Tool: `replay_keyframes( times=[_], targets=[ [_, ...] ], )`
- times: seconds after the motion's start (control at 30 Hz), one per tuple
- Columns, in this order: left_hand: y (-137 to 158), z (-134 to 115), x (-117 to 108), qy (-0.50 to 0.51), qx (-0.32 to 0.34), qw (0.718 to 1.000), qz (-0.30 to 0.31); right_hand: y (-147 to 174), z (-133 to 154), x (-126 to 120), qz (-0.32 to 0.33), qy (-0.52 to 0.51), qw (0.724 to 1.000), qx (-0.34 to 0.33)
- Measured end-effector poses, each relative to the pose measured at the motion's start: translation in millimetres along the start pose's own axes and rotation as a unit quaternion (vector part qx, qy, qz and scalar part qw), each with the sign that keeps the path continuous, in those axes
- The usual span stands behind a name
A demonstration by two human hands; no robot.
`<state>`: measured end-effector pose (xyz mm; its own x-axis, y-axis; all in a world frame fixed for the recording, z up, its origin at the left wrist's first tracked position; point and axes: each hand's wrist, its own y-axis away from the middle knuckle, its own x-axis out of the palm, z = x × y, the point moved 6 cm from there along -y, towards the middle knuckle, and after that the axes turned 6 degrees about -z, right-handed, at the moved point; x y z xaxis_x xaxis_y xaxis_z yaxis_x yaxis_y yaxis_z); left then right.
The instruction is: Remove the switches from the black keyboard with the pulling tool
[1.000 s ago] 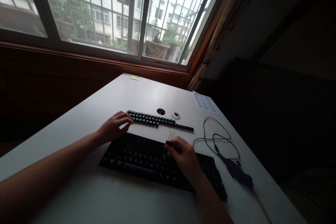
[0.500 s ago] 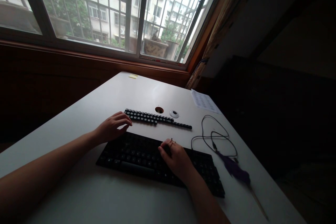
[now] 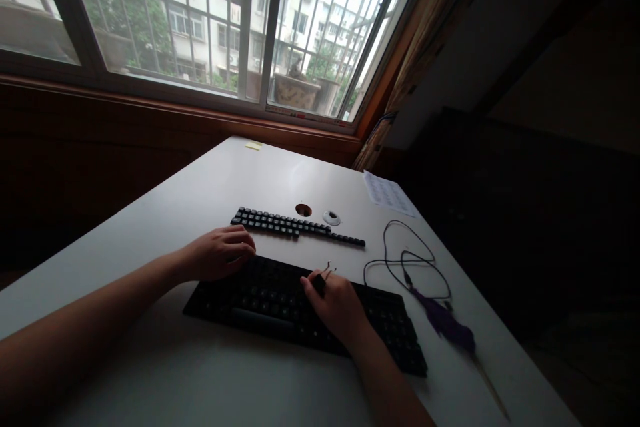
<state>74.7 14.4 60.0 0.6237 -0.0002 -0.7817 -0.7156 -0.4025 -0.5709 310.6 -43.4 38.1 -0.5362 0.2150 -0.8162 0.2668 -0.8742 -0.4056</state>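
The right hand (image 3: 339, 307) pinches a small black clip (image 3: 321, 283), wire prongs up, over the black keyboard (image 3: 283, 313).
The keyboard lies directly beneath that grip, thumb and fingers closed on the clip; the prongs stand clearer than half a second ago. Left of the grip, the left hand (image 3: 220, 253) has shifted from the loose keycaps (image 3: 280, 221) to the keyboard's back edge, fingers curled; whether they hold anything I cannot tell. To the grip's right lie a purple tufted stick (image 3: 453, 330) and a looped cable (image 3: 386, 260). Beyond it, the keycaps stand in rows, left end now uncovered, their pale legends too small to read. Farther off to its right, a printed sheet (image 3: 389, 195) is equally illegible.
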Motion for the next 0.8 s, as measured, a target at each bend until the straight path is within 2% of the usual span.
replay_keyframes(
  times=[0.23, 0.4, 0.6, 0.8],
  targets=[
    [-5, -23, 1, 0.055, 0.038, 0.996, 0.058, 1, -5, -2, -0.013, -0.029, 0.999, 0.025],
    [-7, -32, 4, 0.098, 0.041, 0.993, 0.059, 1, -8, -1, -0.020, -0.066, 0.997, 0.047],
    [-6, -31, 6, 0.075, 0.040, 0.994, 0.075, 5, -27, -8, -0.079, -0.158, 0.971, 0.163],
    [-7, -30, 6, 0.069, 0.036, 0.995, 0.059, 1, -29, -8, -0.075, -0.152, 0.974, 0.149]
  ],
)
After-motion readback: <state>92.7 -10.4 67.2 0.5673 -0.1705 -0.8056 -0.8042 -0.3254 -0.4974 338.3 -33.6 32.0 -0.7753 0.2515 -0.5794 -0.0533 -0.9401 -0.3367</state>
